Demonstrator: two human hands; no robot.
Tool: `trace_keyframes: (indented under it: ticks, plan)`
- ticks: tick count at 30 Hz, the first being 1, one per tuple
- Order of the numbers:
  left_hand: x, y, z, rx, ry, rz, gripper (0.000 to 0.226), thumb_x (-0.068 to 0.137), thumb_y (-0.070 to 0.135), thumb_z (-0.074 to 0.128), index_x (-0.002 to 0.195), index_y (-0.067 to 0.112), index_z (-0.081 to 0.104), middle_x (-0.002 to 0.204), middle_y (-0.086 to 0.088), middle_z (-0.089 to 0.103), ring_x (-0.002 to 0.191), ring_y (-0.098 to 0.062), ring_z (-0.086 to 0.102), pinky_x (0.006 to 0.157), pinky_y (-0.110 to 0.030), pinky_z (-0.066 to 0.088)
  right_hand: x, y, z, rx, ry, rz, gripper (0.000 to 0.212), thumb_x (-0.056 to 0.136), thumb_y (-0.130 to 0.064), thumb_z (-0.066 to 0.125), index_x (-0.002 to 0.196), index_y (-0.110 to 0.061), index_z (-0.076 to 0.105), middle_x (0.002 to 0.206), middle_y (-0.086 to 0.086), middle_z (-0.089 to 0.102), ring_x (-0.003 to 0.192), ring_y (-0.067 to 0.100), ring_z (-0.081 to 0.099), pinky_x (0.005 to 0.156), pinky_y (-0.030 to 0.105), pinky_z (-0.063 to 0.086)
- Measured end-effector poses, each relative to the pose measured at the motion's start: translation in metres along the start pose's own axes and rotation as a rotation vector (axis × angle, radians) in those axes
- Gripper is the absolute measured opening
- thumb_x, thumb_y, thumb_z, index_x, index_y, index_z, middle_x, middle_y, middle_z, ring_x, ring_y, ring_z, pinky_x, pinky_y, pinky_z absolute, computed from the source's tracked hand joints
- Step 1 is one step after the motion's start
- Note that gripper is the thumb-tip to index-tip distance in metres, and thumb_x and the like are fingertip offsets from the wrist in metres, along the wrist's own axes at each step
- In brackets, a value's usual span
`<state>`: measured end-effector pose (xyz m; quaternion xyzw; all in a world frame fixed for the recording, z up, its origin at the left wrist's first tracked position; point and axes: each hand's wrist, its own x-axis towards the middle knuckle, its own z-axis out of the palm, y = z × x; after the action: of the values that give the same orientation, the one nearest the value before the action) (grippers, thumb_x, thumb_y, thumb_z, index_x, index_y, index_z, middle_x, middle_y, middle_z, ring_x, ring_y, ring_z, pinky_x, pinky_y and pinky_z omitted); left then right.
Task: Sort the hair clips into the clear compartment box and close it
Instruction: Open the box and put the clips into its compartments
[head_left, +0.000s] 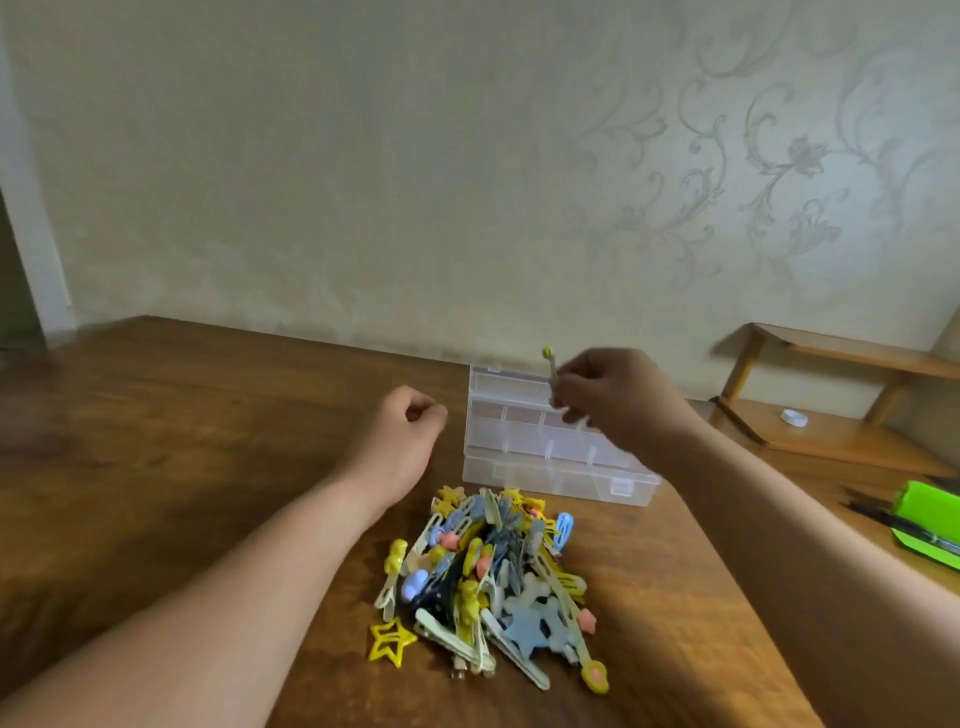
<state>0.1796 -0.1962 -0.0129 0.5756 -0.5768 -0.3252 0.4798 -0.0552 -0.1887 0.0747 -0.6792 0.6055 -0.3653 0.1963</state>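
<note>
Open clear compartment box (545, 447) on a wooden worktop (156, 441), its compartments apparently empty.
Right hand (618, 400), fingers pinched, holds one yellow-tipped hair clip (549, 366) above the box. Left hand (400, 441), at 9 o'clock of the box, is loosely curled and holds nothing. One pile of hair clips (493, 577), too tangled to count, lies at 6 o'clock.

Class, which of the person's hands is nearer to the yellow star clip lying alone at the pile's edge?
Left. The left hand is curled above the table beyond the yellow star clip; the right hand is over the clear compartment box, farther off.
</note>
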Motion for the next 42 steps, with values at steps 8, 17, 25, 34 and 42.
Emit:
trace_keyframes:
  ticks: [8,17,25,34,42]
  plan:
    - [0.001,-0.006,-0.006,0.008,-0.007,0.034,0.017,0.109,0.036,0.052,0.11,0.029,0.067,0.1,0.007,0.07,0.09,-0.009,0.064,0.072,-0.028,0.05,0.079,-0.008,0.062,-0.2,-0.17,0.211,0.02,0.082,-0.019,0.082,0.085,0.001,0.082,0.071,0.01,0.071,0.062,0.02,0.058,0.055,0.026,0.047]
    - [-0.006,0.0,-0.004,0.181,-0.229,0.174,0.039,0.11,0.045,0.049,0.147,0.035,0.057,0.144,0.007,0.059,0.122,-0.012,0.06,0.1,-0.034,0.052,0.083,0.0,0.081,-0.428,-0.231,0.219,0.031,0.081,-0.034,0.08,0.077,-0.003,0.075,0.071,0.015,0.072,0.062,0.026,0.061,0.061,0.03,0.049]
    - [-0.008,-0.001,-0.005,0.306,-0.311,0.259,0.045,0.101,0.069,0.051,0.136,0.044,0.063,0.13,0.013,0.058,0.119,-0.008,0.059,0.103,-0.042,0.054,0.075,-0.009,0.088,-0.489,-0.275,0.206,0.027,0.09,-0.031,0.074,0.076,-0.008,0.068,0.075,0.008,0.063,0.067,0.023,0.056,0.063,0.03,0.044]
    - [-0.004,-0.007,-0.002,0.27,-0.284,0.289,0.035,0.097,0.059,0.065,0.127,0.041,0.07,0.123,0.013,0.057,0.113,-0.008,0.061,0.102,-0.04,0.056,-0.007,0.005,0.018,-0.15,0.015,-0.068,0.027,0.096,-0.039,0.071,0.082,-0.017,0.079,0.075,0.001,0.077,0.061,0.014,0.06,0.06,0.031,0.048]
    - [-0.009,-0.006,-0.003,0.276,-0.297,0.273,0.033,0.104,0.054,0.056,0.132,0.041,0.067,0.129,0.011,0.056,0.115,-0.009,0.058,0.093,-0.029,0.05,-0.068,0.024,-0.003,-0.369,-0.265,-0.124,0.01,0.099,-0.033,0.072,0.105,-0.036,0.08,0.088,-0.019,0.074,0.077,-0.002,0.068,0.07,0.017,0.05]
